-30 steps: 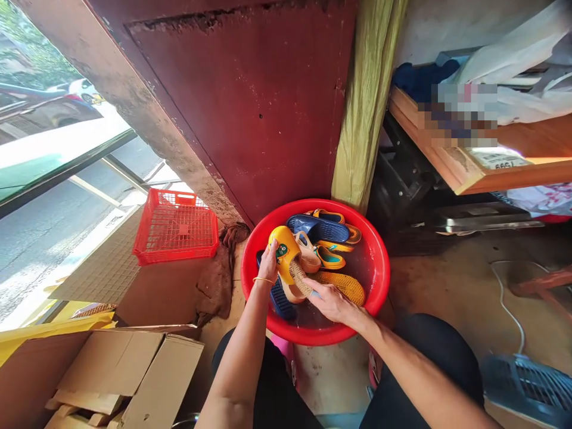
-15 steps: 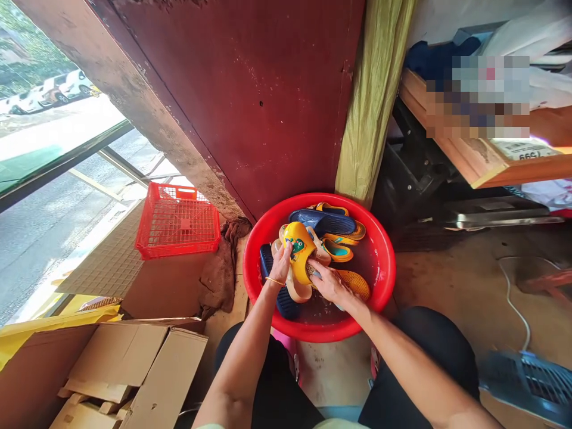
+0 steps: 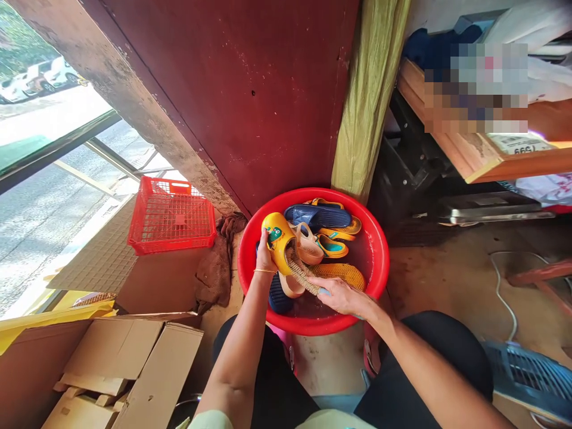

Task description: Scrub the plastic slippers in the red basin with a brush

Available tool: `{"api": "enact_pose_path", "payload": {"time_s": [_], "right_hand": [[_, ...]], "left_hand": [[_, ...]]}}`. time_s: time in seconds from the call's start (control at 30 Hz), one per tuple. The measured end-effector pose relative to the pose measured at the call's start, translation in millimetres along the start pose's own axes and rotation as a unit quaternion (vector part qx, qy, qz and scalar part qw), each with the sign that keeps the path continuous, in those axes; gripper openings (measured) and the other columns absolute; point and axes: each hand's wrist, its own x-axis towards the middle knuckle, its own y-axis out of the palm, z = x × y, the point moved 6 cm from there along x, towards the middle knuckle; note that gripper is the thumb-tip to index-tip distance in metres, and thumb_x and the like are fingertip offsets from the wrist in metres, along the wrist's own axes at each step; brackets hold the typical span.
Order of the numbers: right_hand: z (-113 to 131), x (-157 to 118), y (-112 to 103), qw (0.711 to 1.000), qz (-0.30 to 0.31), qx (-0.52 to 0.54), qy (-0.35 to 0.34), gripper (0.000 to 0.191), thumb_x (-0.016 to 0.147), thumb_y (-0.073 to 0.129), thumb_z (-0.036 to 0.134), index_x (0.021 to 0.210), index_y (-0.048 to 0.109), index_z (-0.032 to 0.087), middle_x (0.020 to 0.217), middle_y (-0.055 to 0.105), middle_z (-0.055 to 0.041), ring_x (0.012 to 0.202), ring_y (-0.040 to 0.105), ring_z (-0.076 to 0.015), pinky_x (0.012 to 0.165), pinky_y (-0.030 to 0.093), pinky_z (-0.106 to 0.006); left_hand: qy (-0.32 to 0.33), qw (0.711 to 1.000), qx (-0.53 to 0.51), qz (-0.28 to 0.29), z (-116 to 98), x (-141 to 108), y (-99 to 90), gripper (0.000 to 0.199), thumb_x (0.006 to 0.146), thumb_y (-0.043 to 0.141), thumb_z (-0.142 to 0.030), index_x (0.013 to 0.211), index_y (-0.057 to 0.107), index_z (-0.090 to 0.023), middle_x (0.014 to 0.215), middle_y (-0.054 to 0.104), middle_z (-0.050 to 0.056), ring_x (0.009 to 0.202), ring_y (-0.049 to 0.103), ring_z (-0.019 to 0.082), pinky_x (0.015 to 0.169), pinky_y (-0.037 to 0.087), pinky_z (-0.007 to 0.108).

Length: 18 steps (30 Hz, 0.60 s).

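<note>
A yellow slipper [image 3: 277, 238] with a green cartoon figure is gripped at its left side by my left hand [image 3: 265, 257], above a red basin [image 3: 382, 262]. My right hand [image 3: 337, 294] is closed round a brush [image 3: 300, 271], whose bristly end reaches into the slipper's opening. Under and behind them lie a navy slipper [image 3: 318, 217], a beige clog [image 3: 308, 244], a yellow and teal shoe [image 3: 333, 246] and a yellow sole [image 3: 342, 274], in dark water. Another navy shoe [image 3: 280, 296] lies at the basin's lower left.
Left of the basin are a red crate [image 3: 172, 220], a brown cloth [image 3: 217, 268] and open cardboard boxes [image 3: 116, 348]. A maroon panel [image 3: 236, 95] stands behind. On the right are a wooden table [image 3: 487, 161], a white cable [image 3: 504, 292] and a blue fan [image 3: 531, 372].
The yellow slipper has moved left with my left hand and tilted. My right hand has drawn back toward me, and the brush now shows between the slipper and my fingers.
</note>
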Motion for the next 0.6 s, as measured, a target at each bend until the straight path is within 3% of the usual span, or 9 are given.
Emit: {"api": "enact_pose_path", "payload": {"time_s": [0.13,0.23,0.37,0.43,0.53,0.6], "right_hand": [[-7,4,7,0.999,-0.037,-0.015,-0.002,0.063,0.086,0.053,0.014,0.147,0.055,0.031,0.133,0.070,-0.0024,0.118,0.068,-0.0226,0.102,0.053,-0.035],[-7,24,7,0.994,-0.107,0.002,-0.004,0.060,0.089,0.051,0.015,0.147,0.053,0.026,0.132,0.071,-0.0058,0.118,0.068,-0.0227,0.099,0.054,-0.034],[-8,57,-3,0.984,-0.178,0.020,0.020,0.055,0.086,0.050,0.013,0.140,0.058,0.019,0.123,0.074,-0.0101,0.110,0.069,-0.0247,0.096,0.054,-0.035],[-7,68,-7,0.984,-0.175,0.042,0.014,0.052,0.084,0.051,0.013,0.135,0.061,0.018,0.115,0.075,-0.0088,0.102,0.069,-0.0236,0.093,0.055,-0.035],[-1,71,-10,0.988,-0.125,0.091,-0.025,0.049,0.087,0.052,0.019,0.134,0.064,0.022,0.107,0.075,-0.0042,0.085,0.069,-0.0190,0.083,0.056,-0.031],[-1,64,-13,0.991,-0.090,0.103,-0.012,0.049,0.088,0.054,0.023,0.136,0.064,0.024,0.095,0.075,-0.0006,0.069,0.066,-0.0152,0.071,0.057,-0.028]], "left_hand": [[-0.016,0.999,0.042,0.022,8,-5,13.5,0.065,0.083,0.063,-0.071,0.115,0.073,-0.015,0.109,0.077,0.011,0.104,0.072,0.030,0.091,0.060,0.040],[-0.051,0.991,0.106,0.062,24,-12,24.7,0.069,0.082,0.059,-0.076,0.110,0.073,-0.015,0.106,0.077,0.014,0.109,0.070,0.034,0.091,0.059,0.043],[0.007,0.984,0.171,0.057,32,-15,29.8,0.059,0.080,0.070,-0.068,0.118,0.069,-0.022,0.116,0.075,0.009,0.119,0.066,0.031,0.098,0.055,0.040],[0.021,0.984,0.168,0.056,30,-14,29.1,0.059,0.078,0.073,-0.066,0.120,0.068,-0.025,0.117,0.075,0.007,0.115,0.068,0.029,0.096,0.056,0.040],[-0.021,0.986,0.149,0.067,28,-13,23.1,0.061,0.078,0.069,-0.071,0.115,0.070,-0.023,0.111,0.076,0.010,0.104,0.072,0.030,0.088,0.059,0.040],[-0.045,0.987,0.136,0.070,25,-13,17.6,0.064,0.080,0.063,-0.075,0.112,0.072,-0.020,0.106,0.077,0.012,0.099,0.073,0.030,0.083,0.060,0.041]]}}
